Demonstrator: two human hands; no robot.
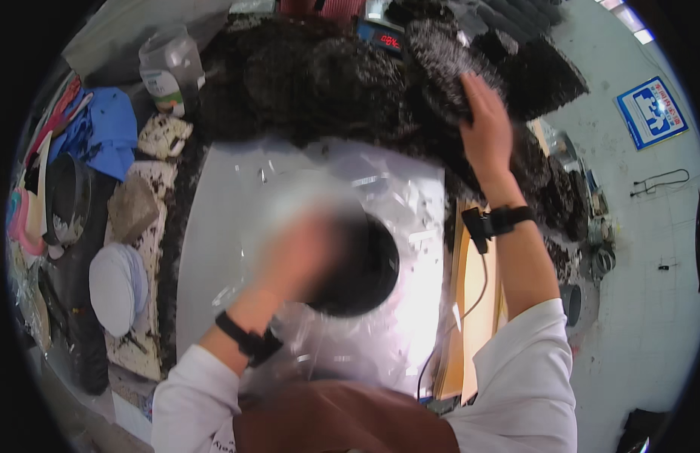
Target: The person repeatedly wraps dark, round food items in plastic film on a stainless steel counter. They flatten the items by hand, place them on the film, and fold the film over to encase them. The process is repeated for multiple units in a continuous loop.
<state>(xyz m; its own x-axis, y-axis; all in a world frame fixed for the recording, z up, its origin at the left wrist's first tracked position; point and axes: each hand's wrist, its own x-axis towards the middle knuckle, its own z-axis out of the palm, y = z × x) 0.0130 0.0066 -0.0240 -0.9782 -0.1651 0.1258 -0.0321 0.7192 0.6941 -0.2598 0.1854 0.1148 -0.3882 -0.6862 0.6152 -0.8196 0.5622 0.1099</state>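
Note:
My left hand point(296, 255) is strongly blurred over the left side of a round black object point(367, 272), which lies on a shiny, plastic-covered white surface point(214, 198). A pale, blurred shape shows just beyond that hand; whether it is held cannot be made out. Up at the right, my right hand point(486, 124) lies with its fingers on a dark, fibrous, brush-like slab point(452, 73). Dark matted material point(304, 85) is heaped along the far edge. Behind it stands a blue digital scale point(381, 39) with a lit red display.
To the left are a clear plastic jug point(171, 68), a blue cloth point(109, 130), a grey block point(132, 208), a stack of round white discs point(116, 290) and a round metal sieve or ring point(69, 198). Yellowish boards point(477, 317) and a cable lie at the right.

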